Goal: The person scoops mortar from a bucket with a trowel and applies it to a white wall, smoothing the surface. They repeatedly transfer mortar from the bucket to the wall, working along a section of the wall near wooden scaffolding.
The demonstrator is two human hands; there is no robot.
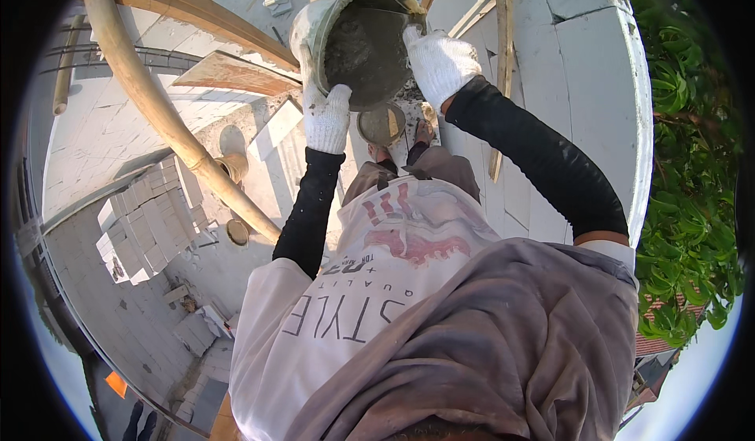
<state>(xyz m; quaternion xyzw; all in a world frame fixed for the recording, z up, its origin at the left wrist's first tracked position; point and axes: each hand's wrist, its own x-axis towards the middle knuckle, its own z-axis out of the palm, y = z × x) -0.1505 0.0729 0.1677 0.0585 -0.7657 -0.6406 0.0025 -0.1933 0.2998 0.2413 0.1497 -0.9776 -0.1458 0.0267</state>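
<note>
A pale bucket (308,36) is tilted in front of me, its mouth turned my way. Wet grey mortar (366,55) lies inside it. My left hand (328,118), in a white knitted glove, grips the bucket's near left side with the thumb over the rim. On the right side, my right hand (443,62), gloved the same way, is closed on the rim. Below the bucket, near my feet, stands a smaller round container (381,124) with grey material in it. Whether the bucket rests on something is hidden.
A bamboo pole (157,99) slants down on my left, beside wooden beams (200,16). Stacked white blocks (149,221) stand lower down at the left. A pale block wall (590,87) runs along my right, with leafy plants (692,205) beyond. Another person's legs (138,421) show at bottom left.
</note>
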